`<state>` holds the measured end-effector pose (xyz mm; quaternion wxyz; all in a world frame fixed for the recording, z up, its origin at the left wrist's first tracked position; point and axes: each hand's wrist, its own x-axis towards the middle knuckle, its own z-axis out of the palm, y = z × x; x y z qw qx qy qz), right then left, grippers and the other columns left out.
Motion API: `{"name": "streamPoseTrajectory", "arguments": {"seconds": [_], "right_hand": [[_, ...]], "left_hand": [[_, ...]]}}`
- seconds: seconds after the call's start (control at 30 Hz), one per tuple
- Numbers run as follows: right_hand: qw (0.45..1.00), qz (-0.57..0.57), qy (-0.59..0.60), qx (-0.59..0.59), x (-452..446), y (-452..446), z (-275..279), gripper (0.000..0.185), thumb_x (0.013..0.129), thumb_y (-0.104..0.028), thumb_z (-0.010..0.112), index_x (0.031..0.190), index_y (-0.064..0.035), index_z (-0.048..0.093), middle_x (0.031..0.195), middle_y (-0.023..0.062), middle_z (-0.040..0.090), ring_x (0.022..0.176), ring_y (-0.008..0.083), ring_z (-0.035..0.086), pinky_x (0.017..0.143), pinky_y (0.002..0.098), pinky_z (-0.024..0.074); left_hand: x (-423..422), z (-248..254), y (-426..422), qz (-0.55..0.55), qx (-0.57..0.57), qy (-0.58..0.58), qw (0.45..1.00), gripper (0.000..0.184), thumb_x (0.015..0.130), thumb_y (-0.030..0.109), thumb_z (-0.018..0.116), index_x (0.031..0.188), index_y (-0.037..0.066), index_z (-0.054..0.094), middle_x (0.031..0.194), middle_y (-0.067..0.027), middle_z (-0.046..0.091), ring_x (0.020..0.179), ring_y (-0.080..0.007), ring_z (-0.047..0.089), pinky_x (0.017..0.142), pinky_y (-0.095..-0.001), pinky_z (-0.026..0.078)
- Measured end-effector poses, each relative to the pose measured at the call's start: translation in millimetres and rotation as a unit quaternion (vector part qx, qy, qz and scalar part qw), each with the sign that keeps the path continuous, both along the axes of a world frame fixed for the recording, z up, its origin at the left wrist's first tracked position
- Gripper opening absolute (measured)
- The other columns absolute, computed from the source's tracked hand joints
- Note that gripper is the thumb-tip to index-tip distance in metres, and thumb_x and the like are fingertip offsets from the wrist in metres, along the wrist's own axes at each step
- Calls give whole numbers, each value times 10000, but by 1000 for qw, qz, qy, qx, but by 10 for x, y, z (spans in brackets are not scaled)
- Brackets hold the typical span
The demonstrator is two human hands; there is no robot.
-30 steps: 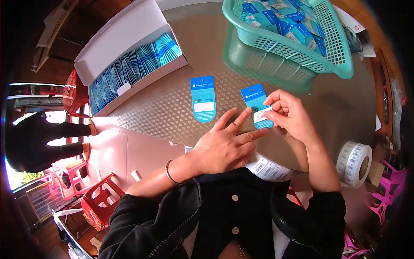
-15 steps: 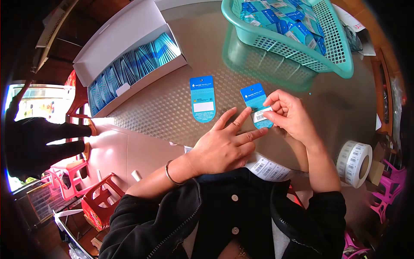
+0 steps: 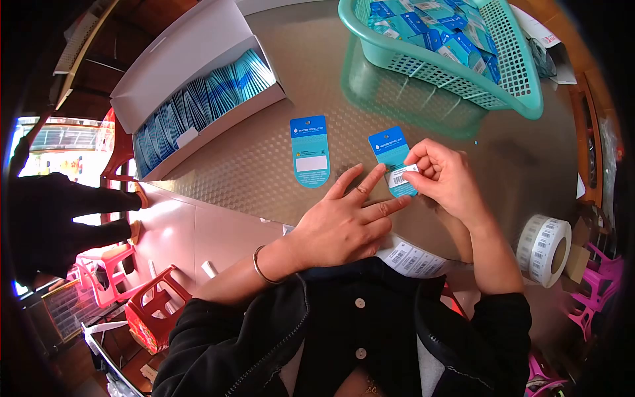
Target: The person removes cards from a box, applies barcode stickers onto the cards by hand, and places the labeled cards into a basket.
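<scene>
In the head view a blue water-repellent tag (image 3: pixel 390 153) lies on the metal table, slightly tilted. Over its lower part is a white barcode sticker (image 3: pixel 399 177), its right end pinched between the thumb and finger of my right hand (image 3: pixel 444 173). My left hand (image 3: pixel 350 215) lies with fingers spread, fingertips at the tag's left and bottom edges. To the left rests a second blue tag (image 3: pixel 309 152) with a blank white box, touched by neither hand. A strip of barcode labels (image 3: pixel 413 259) shows below my left hand, partly covered by it.
A white box (image 3: pixel 218 122) full of upright blue tags stands at the left. At the back right is a green basket (image 3: pixel 423 73) of loose tags. A label roll (image 3: pixel 549 251) sits at the table's right edge. Another person (image 3: pixel 59 215) stands far left, near stools.
My hands, the sticker and both tags have hardly moved. The person at the far left has shifted slightly.
</scene>
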<state>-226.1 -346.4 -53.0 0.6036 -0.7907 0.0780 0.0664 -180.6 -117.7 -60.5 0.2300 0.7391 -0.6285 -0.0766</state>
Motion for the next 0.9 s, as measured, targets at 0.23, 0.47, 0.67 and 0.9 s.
{"name": "streamPoseTrajectory", "arguments": {"seconds": [0.23,0.47,0.67,0.9], "right_hand": [[1000,-2,-8,-30,-1,11,11,117,817,1,690,902,-6,610,695,19,636,634,27,574,553,215,460],[997,-2,-30,-73,-8,56,54,137,808,-16,708,901,-17,607,683,37,633,619,65,608,553,240,484],[991,0,-53,-122,-34,105,73,182,794,-26,722,924,-33,594,662,68,613,583,123,625,533,271,483],[957,20,-100,-271,-65,143,122,252,786,-112,744,968,-75,573,715,88,646,611,245,653,541,353,487]], "left_hand": [[2,6,-3,0,2,-4,1000,256,731,283,721,832,102,569,1492,32,425,1405,-403,297,1101,-596,254],[-5,-13,-8,4,-2,-10,1000,257,734,284,722,817,104,557,1481,35,436,1405,-399,298,1105,-588,255],[-8,-24,-11,6,-7,-12,1000,256,743,289,720,815,106,556,1468,33,450,1403,-396,302,1103,-587,261],[-3,-13,-14,8,-15,-16,1000,257,738,288,720,818,105,558,1448,15,475,1406,-368,319,1106,-583,263]]}}
